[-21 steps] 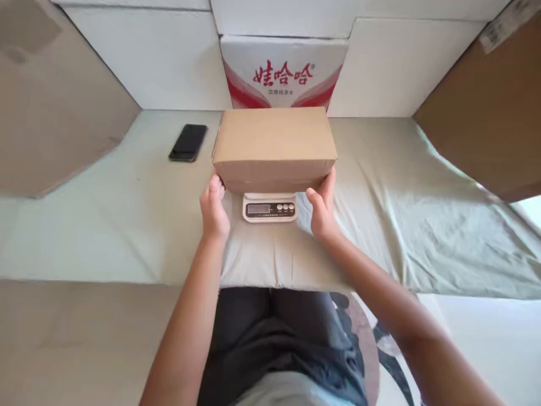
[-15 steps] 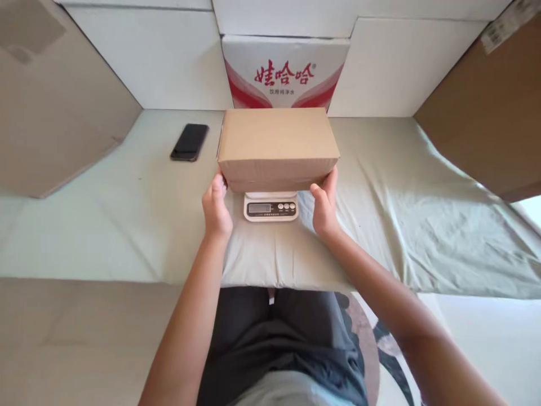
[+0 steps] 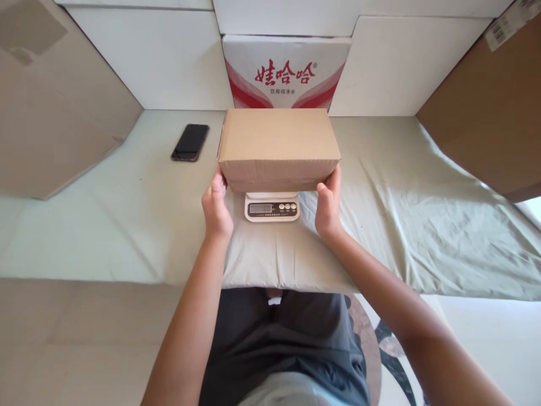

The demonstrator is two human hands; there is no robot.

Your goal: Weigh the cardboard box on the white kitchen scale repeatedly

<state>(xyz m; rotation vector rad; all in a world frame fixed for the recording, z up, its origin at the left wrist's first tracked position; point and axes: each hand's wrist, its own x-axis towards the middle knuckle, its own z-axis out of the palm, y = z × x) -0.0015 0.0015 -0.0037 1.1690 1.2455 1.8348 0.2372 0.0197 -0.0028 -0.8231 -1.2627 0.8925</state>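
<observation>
The left hand [image 3: 216,211] and right hand [image 3: 327,211] each cup a near bottom corner of the cardboard box [image 3: 279,148], which sits over the kitchen scale [image 3: 271,207] on the table [image 3: 127,225]. Seating looks like the step; letting go cleanly comes next. Left of the box lies a phone [image 3: 190,142]; behind it, a printed carton [image 3: 286,73].

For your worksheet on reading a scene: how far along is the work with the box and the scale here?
Done: the cardboard box is over the white scale, covering its platform. In hand: the left hand and right hand grip the box's lower front corners, so it is not released. Left: letting go and reading the display, which is too small to read. A phone lies untouched on the cloth.
</observation>
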